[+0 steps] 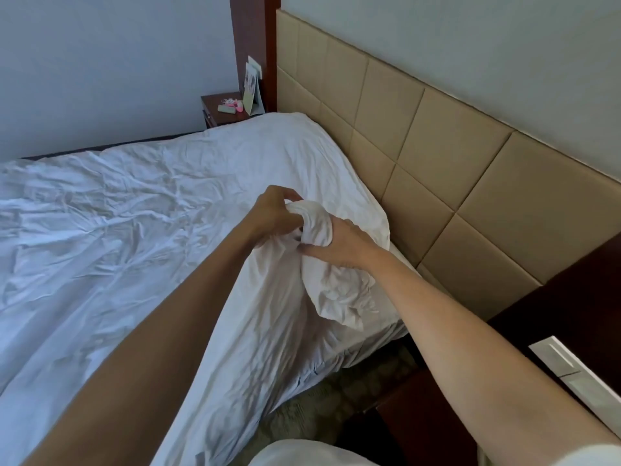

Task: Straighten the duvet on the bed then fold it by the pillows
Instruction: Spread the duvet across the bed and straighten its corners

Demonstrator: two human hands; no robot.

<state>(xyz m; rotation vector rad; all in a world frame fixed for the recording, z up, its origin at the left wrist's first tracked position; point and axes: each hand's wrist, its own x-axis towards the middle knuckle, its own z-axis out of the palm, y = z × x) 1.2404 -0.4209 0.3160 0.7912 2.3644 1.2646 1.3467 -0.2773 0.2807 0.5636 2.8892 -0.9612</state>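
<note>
A crumpled white cotton duvet [141, 237] is spread over the bed, its long axis running from the lower left of the view towards the tan padded panel headboard [437, 156] at the upper right. Its surface is creased throughout (the wrinkles are densest across the middle and left). The near corner at the headboard end is lifted off the mattress and bunched into a ball, with the cloth below it hanging down the side of the bed towards the patterned carpet [336, 391].

That bunched corner is gripped by both hands. The left hand [274, 213] is closed on the top of the wad, fingers curled over it, and the right hand [339, 243] is clamped on its right side from below, thumb pointing left. The two hands are just beside each other, with the cloth between them. Both forearms are bare and reach in from the bottom edge.

At the far side of the bed, a dark wooden bedside desk [218, 112] is seen against the pale wall, carrying an upright card [250, 85] and some small pink items [232, 104] too small to identify.
</note>
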